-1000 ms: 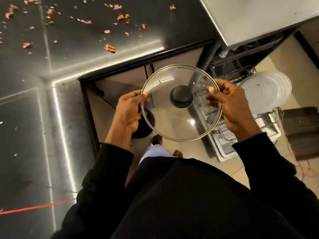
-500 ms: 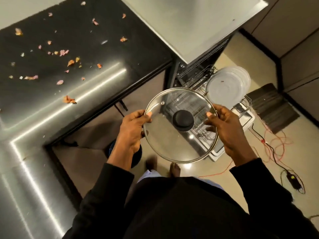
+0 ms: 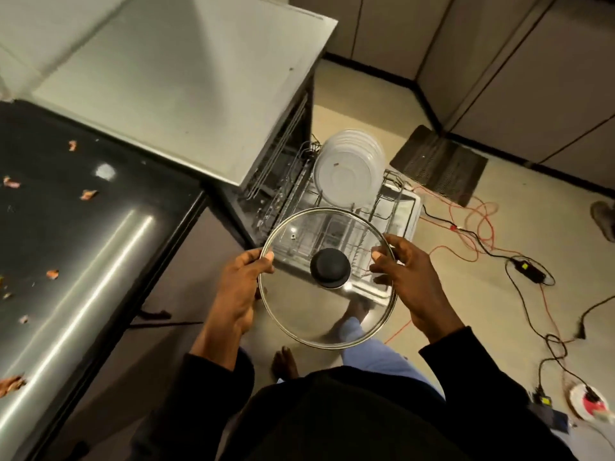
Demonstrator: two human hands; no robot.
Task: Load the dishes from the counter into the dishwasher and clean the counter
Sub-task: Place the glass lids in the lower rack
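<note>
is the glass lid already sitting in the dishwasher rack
No, the left hand and right hand hold the lid by its rim in the air above the rack, where white plates stand.

Beige floor [image 3: 549,227] — orange cables [image 3: 442,218], dark mat [image 3: 439,164].

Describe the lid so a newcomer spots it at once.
Over the rack pulled out of the dishwasher, the left hand and right hand hold a lid by its rim. Unlike the white plates in that rack, it is clear glass with a black centre knob.
</note>
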